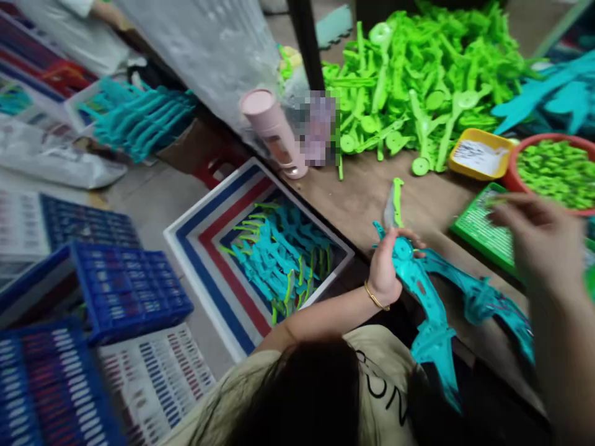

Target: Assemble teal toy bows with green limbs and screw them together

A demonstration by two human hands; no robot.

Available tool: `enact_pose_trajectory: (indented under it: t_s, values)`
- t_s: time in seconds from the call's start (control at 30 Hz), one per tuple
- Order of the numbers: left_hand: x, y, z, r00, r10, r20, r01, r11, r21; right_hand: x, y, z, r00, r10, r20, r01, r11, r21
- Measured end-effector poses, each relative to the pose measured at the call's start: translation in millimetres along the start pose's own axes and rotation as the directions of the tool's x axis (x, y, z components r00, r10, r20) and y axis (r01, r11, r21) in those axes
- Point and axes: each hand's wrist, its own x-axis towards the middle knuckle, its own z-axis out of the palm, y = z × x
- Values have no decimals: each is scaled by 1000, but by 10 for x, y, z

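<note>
My left hand (387, 266), with a gold bracelet at the wrist, grips a long teal plastic part (430, 310) near its round joint. A slim lime-green piece (397, 201) sticks up beyond the fingers. Another curved teal arm (483, 294) runs off to the right; whether it is joined to the held part cannot be made out. Over a green tray (469, 217) of small parts is my right hand (534, 232), smeared by motion. Its thumb and fingertips are drawn together in a pinch, and whatever they hold is too small to name.
Lime-green plastic parts are heaped at the back of the wooden bench (325, 192). A yellow dish (502, 167), a red bowl (515, 167) of green bits and a pink cylinder (274, 133) stand there. Left lies a striped crate (204, 241) of teal-and-green pieces; blue crates (130, 285) sit beyond.
</note>
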Motion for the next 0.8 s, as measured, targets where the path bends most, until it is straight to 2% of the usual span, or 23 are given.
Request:
enact_pose_trajectory:
  t_s: [0.03,0.07,0.13,0.2,0.3,0.6,0.8]
  values:
    - [1,-19,28,1000,-3,-10,3,1000,5,-305,-160,86,983,66,173,-88,989,122]
    - [-4,-40,56,1000,-8,-22,9,1000,10,-566,-290,181,955,48,294,-118,967,227]
    - [-28,-87,102,999,-19,-31,19,1000,23,-931,-438,352,935,45,353,-169,929,330]
    - [-65,-134,127,1000,-21,-23,21,999,40,-1103,-453,456,948,59,313,-184,905,385]
    - [-121,-202,129,1000,-10,-11,11,998,62,-1156,-370,504,963,66,262,-180,880,439]
    - [-210,-351,114,999,-26,-27,30,986,163,-1258,-287,460,963,21,269,-160,848,505]
    - [-222,-415,138,1000,10,-18,-5,967,255,-1397,-252,508,988,48,144,-122,816,565]
